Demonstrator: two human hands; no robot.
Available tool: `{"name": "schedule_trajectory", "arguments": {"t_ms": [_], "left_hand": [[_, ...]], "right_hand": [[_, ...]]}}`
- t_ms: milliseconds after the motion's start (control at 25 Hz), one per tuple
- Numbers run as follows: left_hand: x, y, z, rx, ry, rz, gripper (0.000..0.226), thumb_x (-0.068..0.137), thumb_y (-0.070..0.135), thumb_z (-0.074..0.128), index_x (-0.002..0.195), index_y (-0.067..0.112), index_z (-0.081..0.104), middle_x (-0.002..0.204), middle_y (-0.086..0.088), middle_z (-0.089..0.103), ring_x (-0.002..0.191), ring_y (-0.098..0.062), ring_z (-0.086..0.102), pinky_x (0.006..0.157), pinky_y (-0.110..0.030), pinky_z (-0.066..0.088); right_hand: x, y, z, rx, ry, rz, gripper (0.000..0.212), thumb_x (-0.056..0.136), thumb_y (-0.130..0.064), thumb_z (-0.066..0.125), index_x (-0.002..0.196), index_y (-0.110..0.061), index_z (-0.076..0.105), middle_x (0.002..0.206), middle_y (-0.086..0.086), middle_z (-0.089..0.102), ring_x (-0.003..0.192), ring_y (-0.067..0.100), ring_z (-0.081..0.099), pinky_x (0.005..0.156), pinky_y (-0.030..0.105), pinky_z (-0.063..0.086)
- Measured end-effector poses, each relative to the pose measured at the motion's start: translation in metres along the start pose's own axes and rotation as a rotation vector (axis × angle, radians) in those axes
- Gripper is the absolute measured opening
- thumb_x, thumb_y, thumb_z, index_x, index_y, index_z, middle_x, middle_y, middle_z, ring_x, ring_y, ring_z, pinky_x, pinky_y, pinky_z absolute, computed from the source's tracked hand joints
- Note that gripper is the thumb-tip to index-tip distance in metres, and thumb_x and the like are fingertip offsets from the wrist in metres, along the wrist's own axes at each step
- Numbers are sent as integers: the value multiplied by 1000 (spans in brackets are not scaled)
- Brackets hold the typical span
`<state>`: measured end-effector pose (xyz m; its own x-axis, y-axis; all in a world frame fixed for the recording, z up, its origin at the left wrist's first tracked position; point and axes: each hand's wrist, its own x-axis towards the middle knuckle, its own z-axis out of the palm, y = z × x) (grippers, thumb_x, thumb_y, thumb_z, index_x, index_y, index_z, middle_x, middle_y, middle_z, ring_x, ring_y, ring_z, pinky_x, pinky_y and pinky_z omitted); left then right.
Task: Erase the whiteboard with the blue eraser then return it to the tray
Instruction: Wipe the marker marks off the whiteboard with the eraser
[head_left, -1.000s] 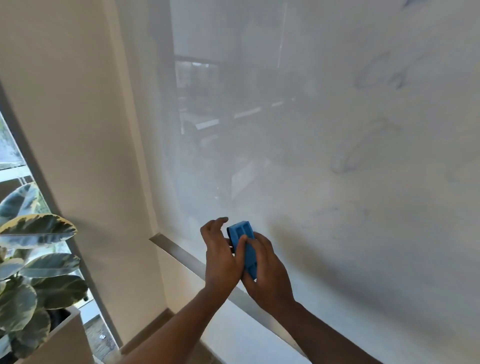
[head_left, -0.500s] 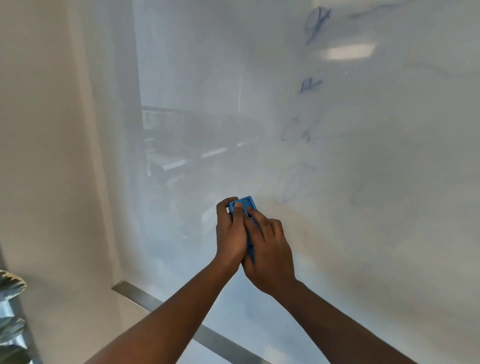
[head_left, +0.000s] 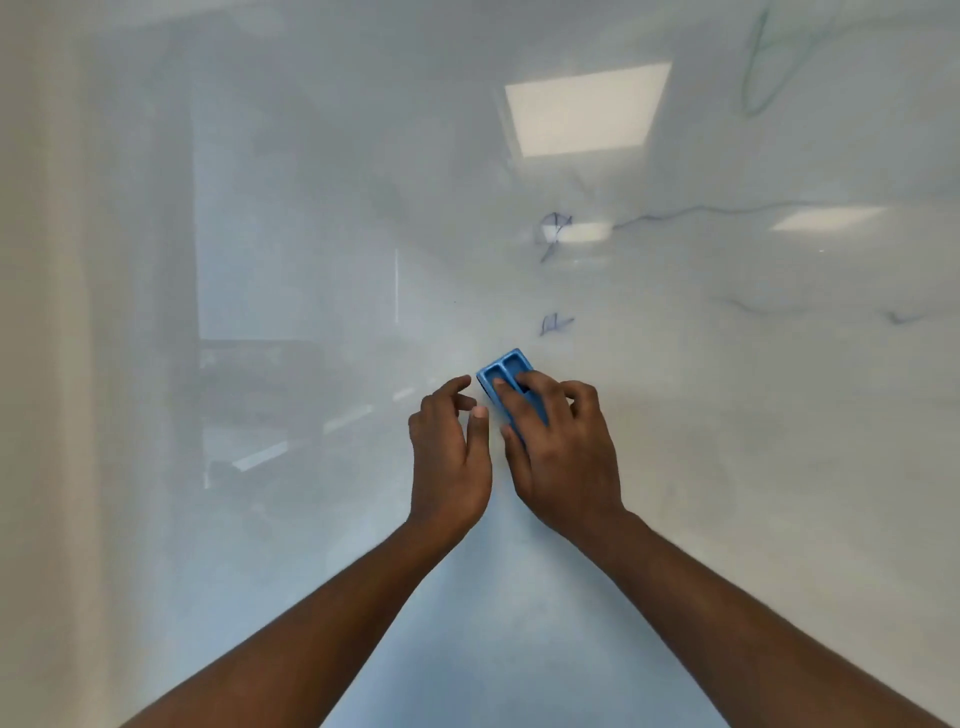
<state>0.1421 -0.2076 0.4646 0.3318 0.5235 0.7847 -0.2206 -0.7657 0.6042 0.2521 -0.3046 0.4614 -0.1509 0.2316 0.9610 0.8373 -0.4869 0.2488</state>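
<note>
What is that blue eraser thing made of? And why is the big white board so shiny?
The blue ribbed eraser looks like hard moulded plastic: even colour, crisp sunken slots on its back. A dark strip at its edge may be a felt pad. The glossy white whiteboard looks like glass or a smooth coated panel; it mirrors ceiling lights and a room.
</note>
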Motion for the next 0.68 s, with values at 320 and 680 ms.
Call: {"name": "schedule_trajectory", "arguments": {"t_ms": [320, 680], "left_hand": [[107, -15, -17, 504, 31, 516, 64, 107, 24, 55, 165, 12, 32, 174, -10, 29, 165, -32, 17, 134, -50, 19], [136, -42, 14, 551, 196, 644, 70, 107, 38, 36, 171, 19, 17, 180, 2, 12, 167, -21, 6, 135, -47, 13]], "right_hand": [[59, 43, -19, -115, 38, 92, 63, 95, -29, 66, 147, 0, 49, 139, 17, 58, 112, 34, 59, 95, 44, 53], [168, 62, -23, -50, 230, 327, 66, 89, -20, 76, 149, -8, 51, 138, 6, 62, 122, 27, 53, 103, 37, 48]]}}
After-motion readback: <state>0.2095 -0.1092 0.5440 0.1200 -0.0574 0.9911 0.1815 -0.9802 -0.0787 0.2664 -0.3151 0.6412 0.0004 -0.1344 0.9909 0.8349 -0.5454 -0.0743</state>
